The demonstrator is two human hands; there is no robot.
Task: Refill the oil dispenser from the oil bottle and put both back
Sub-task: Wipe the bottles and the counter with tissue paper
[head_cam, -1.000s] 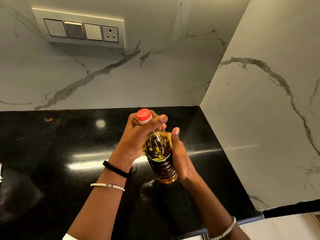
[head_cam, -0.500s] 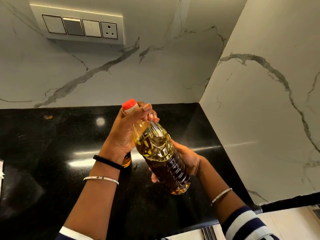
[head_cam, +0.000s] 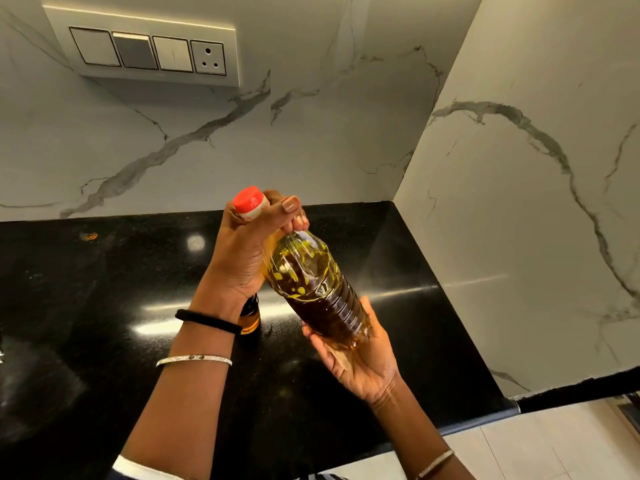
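A clear plastic oil bottle (head_cam: 317, 289), part full of amber oil, is held tilted above the black counter (head_cam: 104, 306), neck toward the upper left. My left hand (head_cam: 249, 251) is wrapped around its neck and red cap (head_cam: 247, 199). My right hand (head_cam: 360, 362) cups the bottle's base from below. A small glass oil dispenser (head_cam: 250, 317) with amber oil stands on the counter behind my left wrist, mostly hidden.
White marble walls close the counter at the back and right, forming a corner. A switch panel (head_cam: 145, 50) with a socket sits high on the back wall. The counter's front edge runs at the lower right.
The bottle has been lifted off upright and tilted, its base swinging toward me. My right hand slid from the bottle's side down under its base. The dispenser came into view.
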